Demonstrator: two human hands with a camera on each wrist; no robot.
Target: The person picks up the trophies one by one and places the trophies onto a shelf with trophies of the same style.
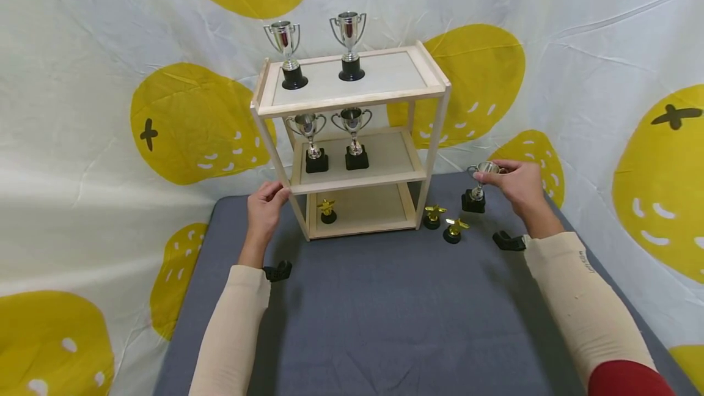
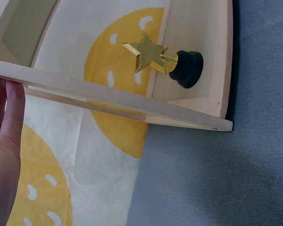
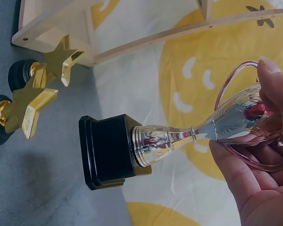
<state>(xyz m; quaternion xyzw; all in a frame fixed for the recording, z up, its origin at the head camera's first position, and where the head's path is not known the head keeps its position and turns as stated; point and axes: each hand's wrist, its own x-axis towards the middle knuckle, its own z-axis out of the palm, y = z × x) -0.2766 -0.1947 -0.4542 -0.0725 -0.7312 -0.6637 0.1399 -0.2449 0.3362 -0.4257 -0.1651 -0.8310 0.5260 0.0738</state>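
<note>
By its cup, a silver two-handled trophy (image 3: 236, 117) with a square black base is gripped in my right hand (image 1: 519, 185), right of the shelf. In the right wrist view the thumb and fingers lie around the bowl, and the base hangs over the table. My left hand (image 1: 265, 209) holds the front left post of the three-tier wooden shelf (image 1: 357, 188), near the middle tier. A gold star trophy (image 2: 148, 54) on a round black base stands on the bottom tier, close to that post. Two more star trophies (image 1: 432, 217) stand on the table between the shelf and my right hand.
Two silver trophies (image 1: 349, 44) with round bases stand on the top tier. The middle tier carries two square-based silver trophies (image 1: 354, 139), left and centre. A grey-blue cloth (image 1: 385, 310) covers the table. Behind it hangs a white curtain (image 1: 110, 29) with yellow fruit shapes.
</note>
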